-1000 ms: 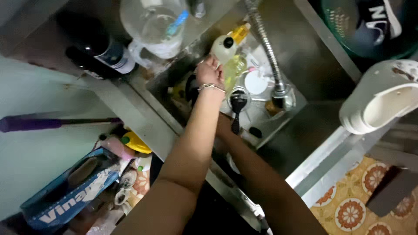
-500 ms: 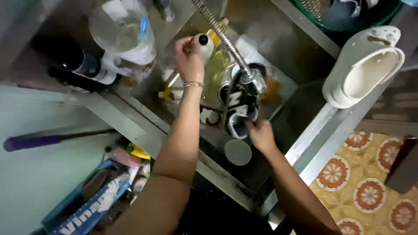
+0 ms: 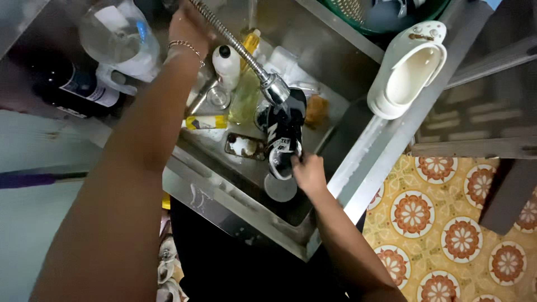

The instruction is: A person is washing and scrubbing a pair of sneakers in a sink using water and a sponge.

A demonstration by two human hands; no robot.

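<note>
My right hand point(image 3: 309, 172) grips the heel of a black and white sneaker point(image 3: 284, 134) and holds it inside the steel sink point(image 3: 246, 193), right under the spray head of a flexible metal tap hose point(image 3: 254, 64). My left hand point(image 3: 189, 27) reaches up to the far end of that hose at the top of the view; its fingers are partly cut off, apparently closed around the hose or tap. A thin bracelet circles the left wrist.
A white bottle point(image 3: 226, 66) and a yellow-green bottle point(image 3: 245, 95) stand by the sink. A clear jug point(image 3: 118, 38) and a dark bottle point(image 3: 72, 84) sit at left. A white clog point(image 3: 408, 70) rests on the right rim, a green basket point(image 3: 386, 14) beyond. Patterned floor tiles point(image 3: 447, 223) lie right.
My left hand has risen from the white bottle to the top of the tap hose. The sneaker sits under the spray head, still held by my right hand.
</note>
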